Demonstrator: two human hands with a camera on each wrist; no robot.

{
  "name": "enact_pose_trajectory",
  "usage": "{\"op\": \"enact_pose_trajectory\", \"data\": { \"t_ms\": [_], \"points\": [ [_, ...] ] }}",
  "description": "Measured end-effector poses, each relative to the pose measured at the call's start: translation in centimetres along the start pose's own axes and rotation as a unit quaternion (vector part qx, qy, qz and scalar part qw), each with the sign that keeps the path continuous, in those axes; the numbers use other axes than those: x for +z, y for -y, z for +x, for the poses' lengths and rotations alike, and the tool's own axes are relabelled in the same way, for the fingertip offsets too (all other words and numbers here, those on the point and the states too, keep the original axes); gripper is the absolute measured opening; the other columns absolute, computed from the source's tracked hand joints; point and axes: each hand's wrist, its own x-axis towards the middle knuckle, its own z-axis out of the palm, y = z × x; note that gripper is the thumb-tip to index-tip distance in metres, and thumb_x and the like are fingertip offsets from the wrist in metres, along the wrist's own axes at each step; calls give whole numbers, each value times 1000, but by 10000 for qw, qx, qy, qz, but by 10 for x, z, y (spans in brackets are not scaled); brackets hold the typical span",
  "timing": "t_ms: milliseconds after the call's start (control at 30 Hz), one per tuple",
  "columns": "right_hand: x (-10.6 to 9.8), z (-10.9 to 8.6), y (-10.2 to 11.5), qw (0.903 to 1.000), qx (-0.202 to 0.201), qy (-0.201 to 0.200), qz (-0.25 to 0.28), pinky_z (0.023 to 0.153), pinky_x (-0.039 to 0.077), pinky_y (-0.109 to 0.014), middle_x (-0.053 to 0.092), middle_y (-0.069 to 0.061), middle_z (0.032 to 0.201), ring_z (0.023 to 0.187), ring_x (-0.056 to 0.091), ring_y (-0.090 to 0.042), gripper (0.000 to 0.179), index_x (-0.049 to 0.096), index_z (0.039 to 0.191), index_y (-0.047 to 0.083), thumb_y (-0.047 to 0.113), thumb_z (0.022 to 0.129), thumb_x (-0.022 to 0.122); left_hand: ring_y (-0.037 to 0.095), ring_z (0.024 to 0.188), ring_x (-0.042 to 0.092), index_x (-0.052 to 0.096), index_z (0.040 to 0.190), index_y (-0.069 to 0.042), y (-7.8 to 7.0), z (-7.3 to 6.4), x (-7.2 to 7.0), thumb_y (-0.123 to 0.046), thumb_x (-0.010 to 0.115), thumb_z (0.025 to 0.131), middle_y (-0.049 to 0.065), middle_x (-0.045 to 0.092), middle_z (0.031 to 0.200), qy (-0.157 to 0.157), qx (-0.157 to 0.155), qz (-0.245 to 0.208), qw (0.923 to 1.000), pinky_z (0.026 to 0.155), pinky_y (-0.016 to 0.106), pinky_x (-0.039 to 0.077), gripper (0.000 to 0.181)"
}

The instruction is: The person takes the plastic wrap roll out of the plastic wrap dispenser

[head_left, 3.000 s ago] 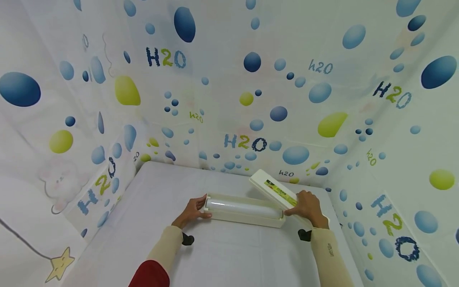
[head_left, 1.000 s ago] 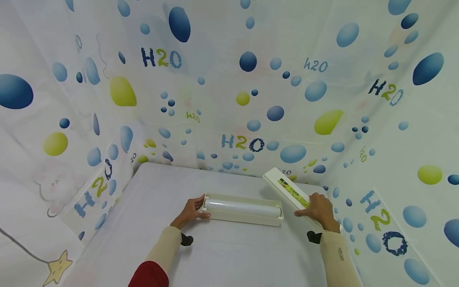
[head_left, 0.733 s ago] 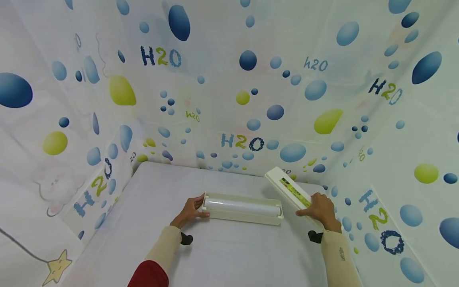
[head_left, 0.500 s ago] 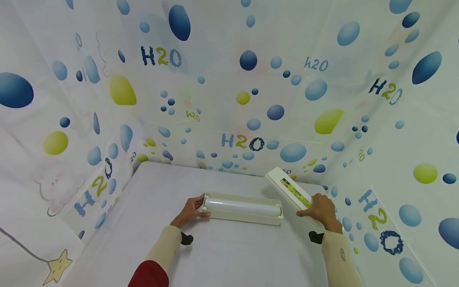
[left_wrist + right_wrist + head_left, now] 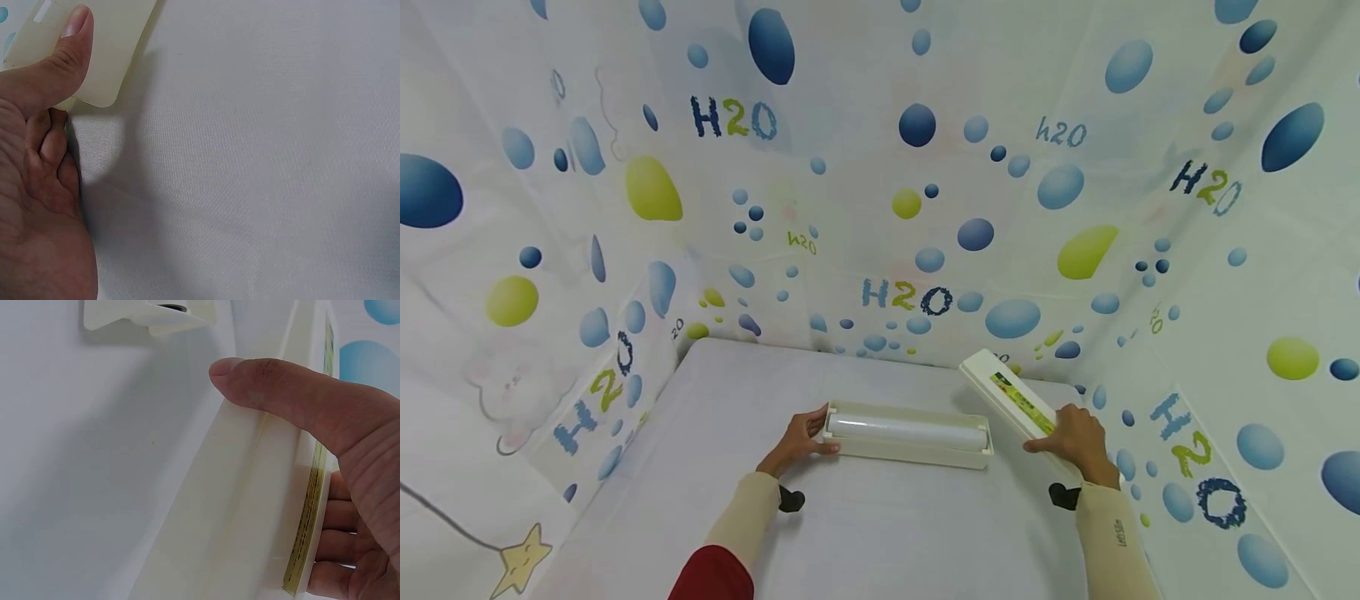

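Note:
A cream cling film dispenser box (image 5: 910,452) lies on the table in the head view, its top off and a shiny white roll of film (image 5: 902,430) inside. My left hand (image 5: 797,442) grips the box's left end, thumb on the front wall (image 5: 112,69) and fingers behind. To the right, my right hand (image 5: 1075,437) holds the long cream lid (image 5: 981,367), which carries a yellow-green label (image 5: 1021,403). The lid slants up and away to the left, apart from the box. In the right wrist view the thumb lies across the lid (image 5: 237,481), fingers on its labelled side.
A white cloth covers the table (image 5: 880,533). Printed sheets with blue and green drops form a back wall (image 5: 850,208) and side walls close around it. Black wrist mounts (image 5: 791,500) show under both sleeves.
Three seconds ago the lid overlapped the box's right end; my right hand has carried it off to the right, with only slight drift lately. Left hand and box stay nearly still.

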Motion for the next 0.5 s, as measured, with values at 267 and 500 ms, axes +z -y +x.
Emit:
{"op": "enact_pose_trajectory", "data": {
  "t_ms": [267,500],
  "points": [
    [0,-3,-6,9999,48,-106,23,56,50,-33,70,-17,84,70,62,-26,83,68,109,-11,50,65,102,51,160,34,30,162,16,2,2,1,3,91,84,32,31,171,-26,-136,-51,9999,132,54,32,100],
    [-4,-5,-9,9999,8,-153,-30,55,49,-32,70,-17,82,68,62,-26,81,68,106,-12,50,64,102,52,159,35,31,162,16,2,2,2,4,92,84,32,32,171,-67,-130,39,9999,131,55,33,100]
  ]
}}
